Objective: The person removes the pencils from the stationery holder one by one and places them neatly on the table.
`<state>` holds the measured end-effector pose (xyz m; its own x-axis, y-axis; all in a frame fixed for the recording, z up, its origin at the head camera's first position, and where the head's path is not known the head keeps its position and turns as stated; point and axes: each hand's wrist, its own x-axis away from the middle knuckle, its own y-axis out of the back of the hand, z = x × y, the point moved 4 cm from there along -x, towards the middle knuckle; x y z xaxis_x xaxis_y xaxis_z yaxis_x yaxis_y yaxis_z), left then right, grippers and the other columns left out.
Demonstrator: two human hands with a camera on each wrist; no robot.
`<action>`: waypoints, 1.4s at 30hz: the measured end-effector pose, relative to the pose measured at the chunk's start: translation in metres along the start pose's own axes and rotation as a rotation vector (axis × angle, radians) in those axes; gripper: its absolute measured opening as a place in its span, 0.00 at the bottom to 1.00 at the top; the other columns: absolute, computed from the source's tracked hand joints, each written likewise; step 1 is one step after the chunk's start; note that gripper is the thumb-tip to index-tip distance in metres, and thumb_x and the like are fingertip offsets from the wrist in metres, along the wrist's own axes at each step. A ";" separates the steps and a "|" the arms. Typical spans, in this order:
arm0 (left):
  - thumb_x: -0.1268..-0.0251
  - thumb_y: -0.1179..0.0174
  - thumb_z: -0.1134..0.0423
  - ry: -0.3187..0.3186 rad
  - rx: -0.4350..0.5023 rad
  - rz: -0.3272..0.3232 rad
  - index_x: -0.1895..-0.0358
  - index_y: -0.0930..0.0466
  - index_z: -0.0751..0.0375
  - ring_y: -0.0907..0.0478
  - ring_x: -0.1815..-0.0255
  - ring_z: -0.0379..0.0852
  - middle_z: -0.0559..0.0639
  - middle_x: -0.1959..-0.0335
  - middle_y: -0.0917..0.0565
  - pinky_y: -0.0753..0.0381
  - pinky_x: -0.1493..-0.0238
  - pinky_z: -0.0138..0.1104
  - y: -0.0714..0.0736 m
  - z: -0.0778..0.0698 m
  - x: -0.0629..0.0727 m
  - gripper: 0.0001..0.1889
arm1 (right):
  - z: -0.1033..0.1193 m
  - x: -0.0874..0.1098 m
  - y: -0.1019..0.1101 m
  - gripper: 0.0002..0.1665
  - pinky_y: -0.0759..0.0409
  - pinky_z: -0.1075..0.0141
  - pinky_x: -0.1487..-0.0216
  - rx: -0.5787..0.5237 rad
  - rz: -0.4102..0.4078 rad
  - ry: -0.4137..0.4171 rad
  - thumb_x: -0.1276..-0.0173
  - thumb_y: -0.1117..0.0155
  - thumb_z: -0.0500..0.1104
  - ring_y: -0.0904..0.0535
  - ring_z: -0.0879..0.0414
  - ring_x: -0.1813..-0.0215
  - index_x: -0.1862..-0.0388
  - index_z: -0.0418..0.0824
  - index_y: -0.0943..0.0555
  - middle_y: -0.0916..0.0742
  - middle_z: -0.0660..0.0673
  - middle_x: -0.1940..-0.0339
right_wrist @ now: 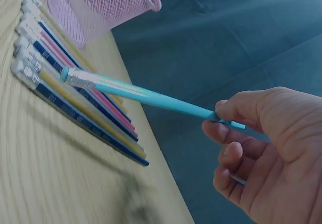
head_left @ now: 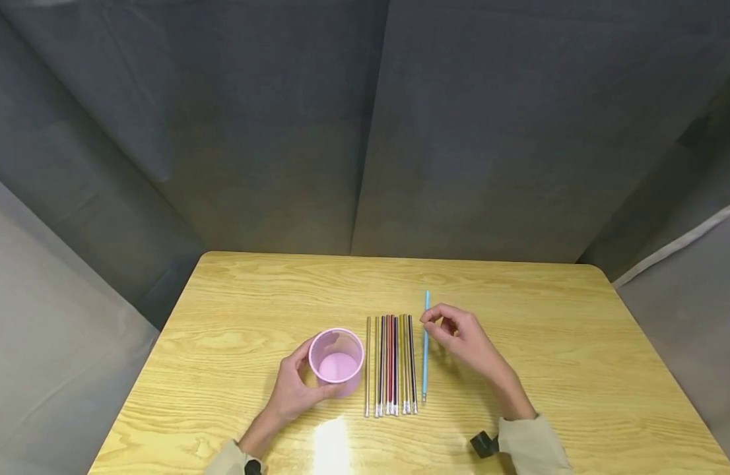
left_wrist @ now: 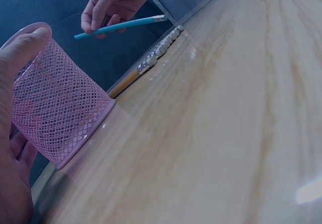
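My left hand (head_left: 295, 386) grips a pink mesh pencil cup (head_left: 336, 356), thumb on the near side and fingers round the far side. In the head view the cup's bottom shows with nothing in it. Between thumb and forefinger my right hand (head_left: 463, 336) pinches a light blue pencil (head_left: 426, 359). The right wrist view shows this blue pencil (right_wrist: 151, 97) held off the table, its eraser end pointing away from the hand. A row of several pencils (right_wrist: 75, 78) lies side by side between the cup and my right hand, eraser ends toward me.
The wooden table (head_left: 579, 356) has a glossy top with a bright reflection near its front. Dark grey curtains (head_left: 270, 132) hang behind it, with lighter cloth (head_left: 44, 330) at the left side. A black strap piece (head_left: 484, 444) sits at my right sleeve.
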<state>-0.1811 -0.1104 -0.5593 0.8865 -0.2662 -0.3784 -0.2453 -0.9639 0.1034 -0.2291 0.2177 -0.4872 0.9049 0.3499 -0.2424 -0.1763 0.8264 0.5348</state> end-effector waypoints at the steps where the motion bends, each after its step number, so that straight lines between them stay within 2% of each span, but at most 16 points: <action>1: 0.54 0.17 0.70 -0.004 -0.008 0.000 0.27 0.29 0.65 0.23 0.35 0.69 0.65 0.33 0.20 0.24 0.26 0.46 0.000 0.000 0.000 0.46 | -0.002 0.000 0.000 0.07 0.31 0.71 0.78 0.002 0.008 -0.006 0.23 0.36 0.36 0.32 0.63 0.77 0.53 0.47 0.16 0.16 0.39 0.69; 5: 0.55 0.17 0.71 -0.005 -0.009 -0.001 0.27 0.29 0.65 0.23 0.35 0.68 0.65 0.34 0.20 0.24 0.26 0.46 0.000 0.000 0.000 0.46 | -0.011 0.002 -0.001 0.08 0.30 0.71 0.79 0.024 0.048 -0.061 0.23 0.36 0.36 0.33 0.63 0.78 0.53 0.48 0.16 0.16 0.38 0.70; 10: 0.55 0.18 0.71 0.001 0.007 0.000 0.27 0.29 0.66 0.23 0.35 0.69 0.64 0.33 0.20 0.26 0.25 0.44 -0.001 0.000 0.001 0.47 | -0.021 0.002 -0.008 0.06 0.30 0.72 0.81 0.069 0.106 -0.098 0.23 0.36 0.35 0.32 0.63 0.79 0.53 0.43 0.15 0.18 0.44 0.74; 15: 0.55 0.18 0.72 -0.003 0.008 0.000 0.27 0.29 0.66 0.23 0.35 0.68 0.64 0.33 0.20 0.26 0.25 0.42 -0.002 0.000 0.001 0.46 | -0.029 0.002 -0.013 0.07 0.29 0.72 0.78 0.084 0.133 -0.123 0.24 0.36 0.34 0.30 0.62 0.76 0.51 0.38 0.15 0.15 0.46 0.68; 19: 0.55 0.17 0.71 -0.001 0.000 0.000 0.27 0.29 0.65 0.23 0.35 0.68 0.64 0.33 0.20 0.26 0.25 0.43 -0.002 0.000 0.000 0.47 | -0.034 0.002 -0.018 0.08 0.24 0.71 0.71 0.085 0.148 -0.120 0.25 0.36 0.33 0.27 0.60 0.71 0.51 0.37 0.16 0.13 0.46 0.63; 28: 0.55 0.17 0.71 -0.001 0.000 0.003 0.27 0.28 0.64 0.23 0.35 0.68 0.64 0.33 0.20 0.25 0.26 0.43 -0.001 -0.001 0.000 0.46 | -0.036 0.004 -0.029 0.07 0.24 0.71 0.68 0.081 0.211 -0.118 0.24 0.37 0.33 0.26 0.59 0.69 0.51 0.34 0.16 0.15 0.46 0.66; 37: 0.55 0.17 0.70 0.012 0.012 -0.002 0.27 0.29 0.64 0.24 0.34 0.68 0.64 0.32 0.20 0.25 0.26 0.46 -0.002 -0.002 -0.001 0.47 | -0.038 0.006 -0.028 0.07 0.17 0.69 0.60 0.131 0.194 -0.106 0.26 0.36 0.33 0.23 0.59 0.64 0.52 0.34 0.15 0.14 0.47 0.64; 42: 0.55 0.18 0.71 0.012 0.023 -0.003 0.26 0.29 0.65 0.24 0.34 0.68 0.64 0.32 0.20 0.27 0.25 0.47 -0.003 0.004 0.000 0.47 | -0.044 0.008 -0.023 0.09 0.18 0.69 0.63 0.114 0.157 -0.146 0.24 0.38 0.33 0.23 0.56 0.64 0.49 0.35 0.15 0.12 0.45 0.60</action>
<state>-0.1821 -0.1078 -0.5632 0.8920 -0.2637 -0.3672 -0.2515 -0.9644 0.0815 -0.2351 0.2203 -0.5368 0.9179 0.3955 -0.0338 -0.2818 0.7091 0.6463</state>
